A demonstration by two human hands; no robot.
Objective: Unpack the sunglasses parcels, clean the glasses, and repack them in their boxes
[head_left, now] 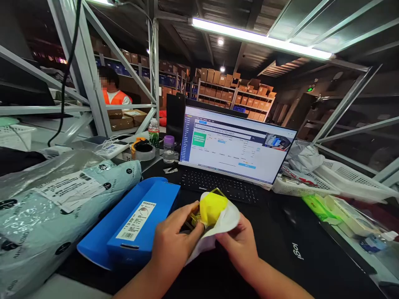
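My left hand [174, 232] is closed, thumb and fingers pinching a bright yellow item [213, 207] with thin see-through yellow edges. It may be tinted eyewear, but its exact kind I cannot make out. A soft white wrapping sheet [229, 218] lies partly around the yellow item and hangs below it. My right hand [238, 241] pinches the right edge of this sheet. Just left of my left hand rests a blue cardboard box [168, 199] with a white printed label, its long flap open to the left. Both hands are above the black desk mat, in front of the laptop.
A laptop [230, 145] with its screen lit stands behind my hands. On the left lies a large grey plastic parcel [102, 207]. Tape rolls [145, 151] and a purple-capped bottle [168, 149] stand behind the box. White baskets [349, 178] and a green packet [321, 207] are at right.
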